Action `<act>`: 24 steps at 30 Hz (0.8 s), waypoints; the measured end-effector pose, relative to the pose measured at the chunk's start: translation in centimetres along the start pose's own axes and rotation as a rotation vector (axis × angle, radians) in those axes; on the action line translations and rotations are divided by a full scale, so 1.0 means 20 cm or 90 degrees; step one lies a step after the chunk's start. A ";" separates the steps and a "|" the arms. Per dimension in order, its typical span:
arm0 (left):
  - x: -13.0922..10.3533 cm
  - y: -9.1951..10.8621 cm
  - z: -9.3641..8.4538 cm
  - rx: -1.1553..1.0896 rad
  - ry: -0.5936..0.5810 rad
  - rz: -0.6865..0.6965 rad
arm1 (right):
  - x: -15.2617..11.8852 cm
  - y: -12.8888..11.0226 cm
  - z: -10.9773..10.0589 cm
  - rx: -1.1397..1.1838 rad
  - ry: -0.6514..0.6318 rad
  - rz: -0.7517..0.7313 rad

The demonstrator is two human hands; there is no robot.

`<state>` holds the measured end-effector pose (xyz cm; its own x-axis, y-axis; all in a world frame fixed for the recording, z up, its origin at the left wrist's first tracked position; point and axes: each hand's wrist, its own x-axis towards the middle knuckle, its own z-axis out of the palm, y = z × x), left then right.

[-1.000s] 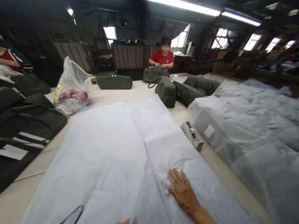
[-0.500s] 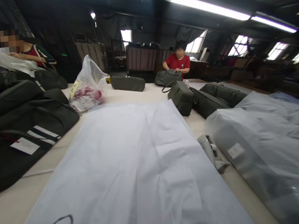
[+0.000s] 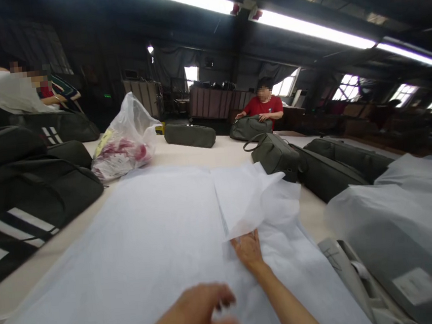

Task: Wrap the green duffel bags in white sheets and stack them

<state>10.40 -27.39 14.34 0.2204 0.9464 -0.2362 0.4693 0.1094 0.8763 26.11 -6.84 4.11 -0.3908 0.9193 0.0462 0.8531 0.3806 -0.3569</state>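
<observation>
Thin white paper sheets (image 3: pixel 151 249) lie stacked across the table in front of me. My right hand (image 3: pixel 248 250) reaches forward over the stack with its fingertips tucked at the edge of a lifted top sheet (image 3: pixel 256 204), which curls up and hides part of the fingers. Nearer to me, my left hand (image 3: pixel 196 311) hovers above the paper, a little blurred, thumb and fingers apart and nothing between them.
Dark green bags (image 3: pixel 32 200) are piled at left. A clear plastic bag (image 3: pixel 122 145) stands at the far edge. More bags (image 3: pixel 274 154), a grey plastic tool (image 3: pixel 343 267) and a plastic-wrapped bag (image 3: pixel 391 237) lie at right. Two people work beyond the table.
Both my hands have come forward into view over the paper. The top sheet's far right part is now raised and curled. My view has shifted, and a dark strap at lower left is gone from view.
</observation>
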 end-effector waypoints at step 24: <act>1.09 -0.59 -0.38 0.305 0.594 -0.066 | 0.85 -0.22 0.18 -0.076 0.057 -0.255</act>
<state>3.22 -5.78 2.08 -0.4905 0.8201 0.2948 0.7817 0.2645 0.5647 14.52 6.87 3.08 -0.6724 0.6996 0.2418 0.6762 0.7134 -0.1837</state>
